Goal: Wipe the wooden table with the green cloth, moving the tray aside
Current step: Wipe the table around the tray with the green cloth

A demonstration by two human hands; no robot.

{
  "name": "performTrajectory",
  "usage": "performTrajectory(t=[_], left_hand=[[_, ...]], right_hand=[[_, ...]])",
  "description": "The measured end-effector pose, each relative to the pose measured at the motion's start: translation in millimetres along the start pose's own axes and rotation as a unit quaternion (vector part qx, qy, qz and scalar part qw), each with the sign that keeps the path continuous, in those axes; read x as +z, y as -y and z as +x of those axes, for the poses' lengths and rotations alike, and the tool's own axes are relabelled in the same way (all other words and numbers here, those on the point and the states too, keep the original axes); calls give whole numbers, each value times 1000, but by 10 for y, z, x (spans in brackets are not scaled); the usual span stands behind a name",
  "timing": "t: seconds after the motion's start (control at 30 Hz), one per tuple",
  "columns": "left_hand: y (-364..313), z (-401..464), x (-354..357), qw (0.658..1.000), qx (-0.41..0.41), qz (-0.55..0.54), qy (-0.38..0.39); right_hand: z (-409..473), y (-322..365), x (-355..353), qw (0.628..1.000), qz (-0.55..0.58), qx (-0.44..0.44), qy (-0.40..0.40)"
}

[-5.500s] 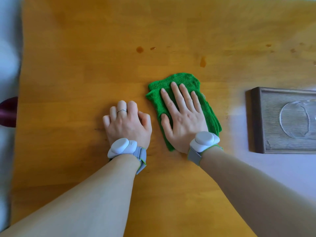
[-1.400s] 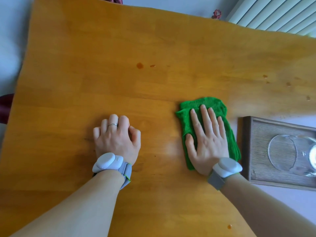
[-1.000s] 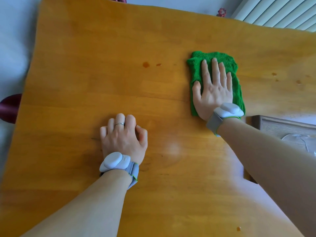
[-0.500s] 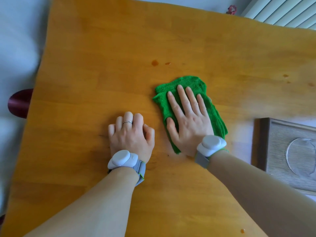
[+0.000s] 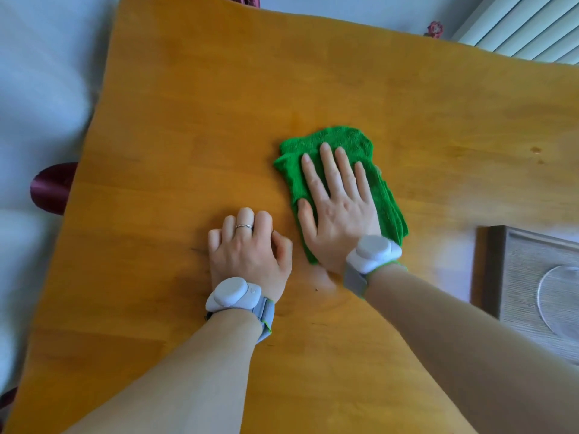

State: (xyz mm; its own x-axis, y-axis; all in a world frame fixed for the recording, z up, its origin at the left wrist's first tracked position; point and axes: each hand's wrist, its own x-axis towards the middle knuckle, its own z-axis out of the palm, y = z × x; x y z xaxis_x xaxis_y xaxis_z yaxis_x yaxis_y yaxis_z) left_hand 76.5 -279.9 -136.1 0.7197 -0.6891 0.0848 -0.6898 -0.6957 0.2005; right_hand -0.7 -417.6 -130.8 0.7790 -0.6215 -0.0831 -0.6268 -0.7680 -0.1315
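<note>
Head view. The wooden table (image 5: 194, 126) fills most of the frame; its top is smooth, glossy, honey-coloured board with faint grain and a few small dark specks toward its far right part. Just to the right of the green cloth (image 5: 385, 195), near the table's right edge, lies the tray (image 5: 517, 277), a rectangular grey-brown piece with a raised rim and fine ribbed grain; it is cut off by the frame edge. A clear, round glass item (image 5: 560, 302) sits inside the tray, only partly in view. Beyond the table's far right corner a white ribbed radiator (image 5: 526, 29) shows, and a dark red rounded object (image 5: 51, 187) projects from under the table's left edge; what it is cannot be told.

The green cloth, a folded, nubby terry rag with layered edges, lies flat on the table near its centre. The right hand (image 5: 338, 211) lies on it palm down, fingers fully extended and slightly spread, pressing rather than gripping. The left hand (image 5: 249, 249) rests on bare wood just left of the cloth, fingers curled under, holding nothing; a thin ring (image 5: 243, 226) shows on one finger. Each wrist carries a white rounded device on a grey band (image 5: 233, 294).
</note>
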Motion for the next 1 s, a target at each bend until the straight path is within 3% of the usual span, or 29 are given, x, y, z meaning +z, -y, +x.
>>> performTrajectory(t=[0.13, 0.27, 0.53, 0.87, 1.0], left_hand=[[-7, -8, -18, 1000, 0, -8, 1], [0, 3, -7, 1000, -3, -7, 6], [11, -7, 22, 1000, 0, 4, -8], [7, -8, -1, 1000, -4, -3, -6], [2, 8, -4, 1000, -4, -8, -2]], right_hand=[[-219, 31, -17, 999, -1, -40, 23], [126, -37, -45, 997, -4, -77, 20], [918, -49, -80, 1000, 10, -20, -6], [-73, 9, -27, 1000, 5, -24, 15], [-9, -23, -31, 999, -4, -28, 18]])
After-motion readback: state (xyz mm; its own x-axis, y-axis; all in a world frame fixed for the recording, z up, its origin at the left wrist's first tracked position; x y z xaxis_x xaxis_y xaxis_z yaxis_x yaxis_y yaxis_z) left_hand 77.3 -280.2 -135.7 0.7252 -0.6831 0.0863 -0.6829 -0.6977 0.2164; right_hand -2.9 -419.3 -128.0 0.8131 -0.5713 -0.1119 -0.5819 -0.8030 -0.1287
